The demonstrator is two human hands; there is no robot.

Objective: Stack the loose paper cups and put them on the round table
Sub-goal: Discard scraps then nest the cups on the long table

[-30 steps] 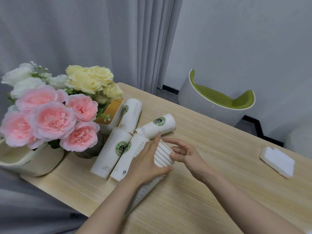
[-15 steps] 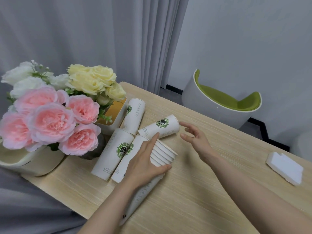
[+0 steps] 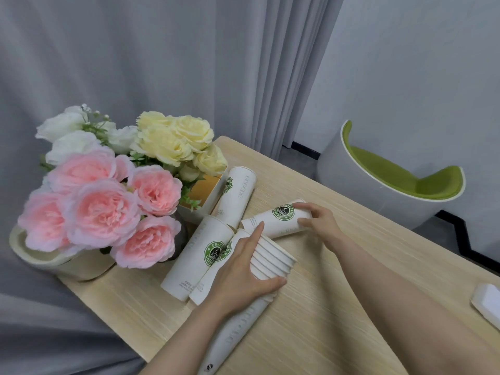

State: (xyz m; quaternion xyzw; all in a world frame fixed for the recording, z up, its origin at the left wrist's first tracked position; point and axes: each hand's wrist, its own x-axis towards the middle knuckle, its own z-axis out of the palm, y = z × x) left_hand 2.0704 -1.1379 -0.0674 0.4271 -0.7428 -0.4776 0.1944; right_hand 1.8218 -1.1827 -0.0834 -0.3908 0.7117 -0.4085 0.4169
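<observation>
L hand (image 3: 243, 269) grasps cup stack (image 3: 273, 259); R hand (image 3: 320, 221) grasps "ENJOY LIFE COFFEE" cup (image 3: 273, 220).

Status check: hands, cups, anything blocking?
Left hand grips nested stack of white paper cups. Right hand grasps loose lying green-logo paper cup. Three loose cups lie beside pink flowers.

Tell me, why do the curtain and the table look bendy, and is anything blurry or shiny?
Head view: the wide lens bends the curtain folds and fans out the table edges. Light is soft and even, with faint shadows under the left hand and the stack of cups. No glare. The pink flowers look slightly soft; the cup logo by the right hand stays readable.
</observation>
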